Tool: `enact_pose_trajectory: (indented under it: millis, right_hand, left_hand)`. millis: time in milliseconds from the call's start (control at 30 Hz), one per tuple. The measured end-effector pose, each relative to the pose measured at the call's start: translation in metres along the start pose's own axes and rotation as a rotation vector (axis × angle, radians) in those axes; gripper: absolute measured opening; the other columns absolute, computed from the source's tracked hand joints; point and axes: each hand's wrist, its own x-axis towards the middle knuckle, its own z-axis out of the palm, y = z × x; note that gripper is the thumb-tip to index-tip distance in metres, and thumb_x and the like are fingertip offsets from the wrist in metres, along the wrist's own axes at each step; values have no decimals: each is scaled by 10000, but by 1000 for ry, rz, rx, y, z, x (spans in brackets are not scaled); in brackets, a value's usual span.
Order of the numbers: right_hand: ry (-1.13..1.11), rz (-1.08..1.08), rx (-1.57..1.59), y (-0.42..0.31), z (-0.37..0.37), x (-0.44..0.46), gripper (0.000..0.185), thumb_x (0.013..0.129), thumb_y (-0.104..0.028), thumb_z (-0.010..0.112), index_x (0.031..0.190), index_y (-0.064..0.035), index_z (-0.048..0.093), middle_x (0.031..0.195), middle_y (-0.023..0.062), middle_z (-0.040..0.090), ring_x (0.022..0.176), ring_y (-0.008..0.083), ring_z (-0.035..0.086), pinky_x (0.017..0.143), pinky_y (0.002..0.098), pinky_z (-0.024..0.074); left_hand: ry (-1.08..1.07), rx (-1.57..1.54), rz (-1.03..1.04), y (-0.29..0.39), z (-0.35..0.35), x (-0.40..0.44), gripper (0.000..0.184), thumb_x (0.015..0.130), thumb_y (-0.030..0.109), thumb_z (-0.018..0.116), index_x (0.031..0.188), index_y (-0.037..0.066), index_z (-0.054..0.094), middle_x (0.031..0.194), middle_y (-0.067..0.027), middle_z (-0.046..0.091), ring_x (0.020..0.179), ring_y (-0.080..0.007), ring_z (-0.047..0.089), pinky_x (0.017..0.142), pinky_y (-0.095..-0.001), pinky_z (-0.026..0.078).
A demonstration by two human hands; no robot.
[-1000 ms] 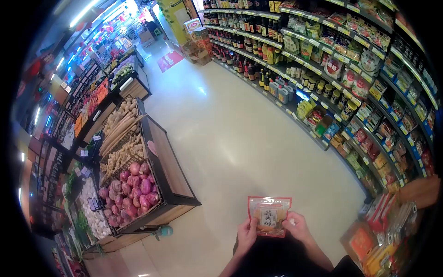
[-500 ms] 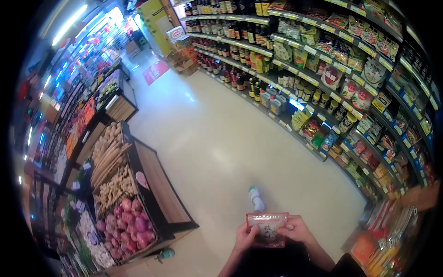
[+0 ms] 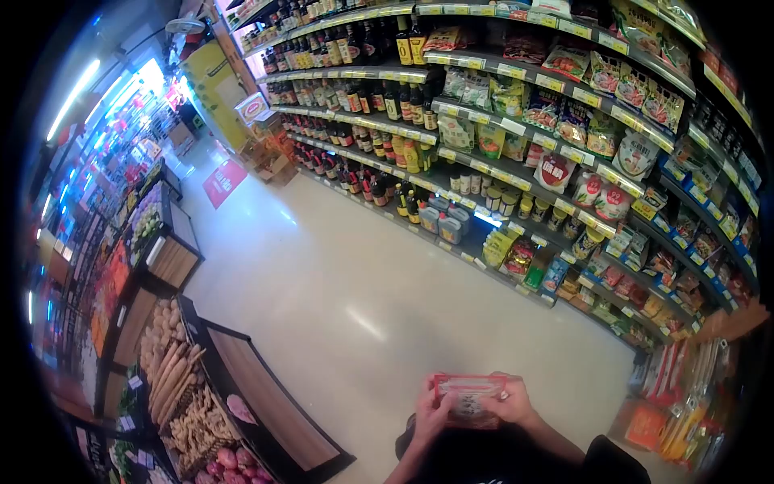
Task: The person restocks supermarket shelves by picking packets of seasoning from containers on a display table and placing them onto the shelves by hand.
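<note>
A clear packet with a red border (image 3: 469, 395) is held between my two hands low in the head view, tilted so that its front label is blurred. My left hand (image 3: 433, 410) pinches its left edge, thumb on the front. On its right edge, the fingers of my right hand (image 3: 511, 400) are closed. Below the packet is dark clothing. Onions (image 3: 234, 465) and ginger (image 3: 201, 423) lie in the produce bin at the lower left.
Long shelves (image 3: 516, 173) of bottles and bagged goods run along the right. A wooden-sided produce stand (image 3: 262, 391) borders the aisle floor (image 3: 322, 274) on the left. Packaged goods (image 3: 669, 403) are at the lower right. Cardboard boxes (image 3: 270, 161) stand farther back.
The view has turned right, so the shelves and produce have shifted left in it. The packet has tipped from facing me to a flatter angle. A foot seen half a second ago is out of sight.
</note>
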Motion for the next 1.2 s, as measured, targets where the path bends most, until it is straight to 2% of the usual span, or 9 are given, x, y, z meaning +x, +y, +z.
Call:
enact_pose_trajectory:
  millis: [100,167,233,267,333,533,733,1000,1200]
  right_hand:
    - [112,53,33,4,-3,17,185,778,-63,646,947,12,639,882,112,639,769,163,601,680,272,473]
    - [185,95,65,5,-5,29,176,802,-54,621,963,18,630,898,102,643,781,142,598,693,265,474]
    - [378,256,284,5,-6,44,173,841,-55,589,989,29,614,937,74,642,813,105,579,724,256,474]
    - [375,277,263,15,-10,48,177,864,-70,575,1006,32,603,947,64,641,832,98,572,746,258,473]
    - [385,353,282,24,-18,63,179,856,-78,591,998,30,605,930,63,645,825,98,575,743,258,474]
    - [253,417,183,41,-57,114,187,822,-95,649,961,26,617,880,55,652,804,93,581,732,258,480]
    - [226,415,323,45,-100,184,204,780,-104,702,924,23,632,885,46,657,820,92,586,731,266,487]
    - [-37,246,-6,58,-174,266,399,755,-159,735,1079,-7,556,963,77,648,872,150,607,771,308,491]
    - [96,232,122,63,-217,306,503,721,-115,760,1134,-3,496,1028,63,607,980,138,566,859,297,448]
  left_hand:
    - [-105,43,-34,-4,-3,26,211,897,78,505,1064,-24,584,1110,-75,570,966,-130,553,849,-280,439]
    - [-124,71,116,5,1,47,233,902,105,517,1097,-11,570,987,-41,626,908,-125,575,826,-276,456]
    - [-290,12,-182,-3,-5,60,248,898,125,541,1104,-10,565,976,-50,635,885,-127,588,817,-281,469]
    - [-299,12,-189,-3,-6,68,248,898,125,541,1104,-10,565,976,-50,635,885,-127,588,817,-281,469]
    - [-447,103,-462,-1,-8,84,276,878,142,586,1103,-15,559,970,-56,638,874,-127,597,801,-283,484]
    - [-403,7,-556,22,8,144,300,864,160,616,1094,-24,559,959,-62,641,853,-115,603,746,-273,504]
    - [-364,124,-382,43,31,211,294,850,161,629,1073,-23,578,922,-72,655,770,-119,614,694,-265,507]
    - [-287,127,-453,74,89,316,274,823,167,660,1003,-34,617,855,-69,664,744,-121,616,675,-266,503]
    - [-294,108,-453,68,114,360,321,829,120,638,1098,-37,560,970,-90,643,839,-135,614,747,-268,504]
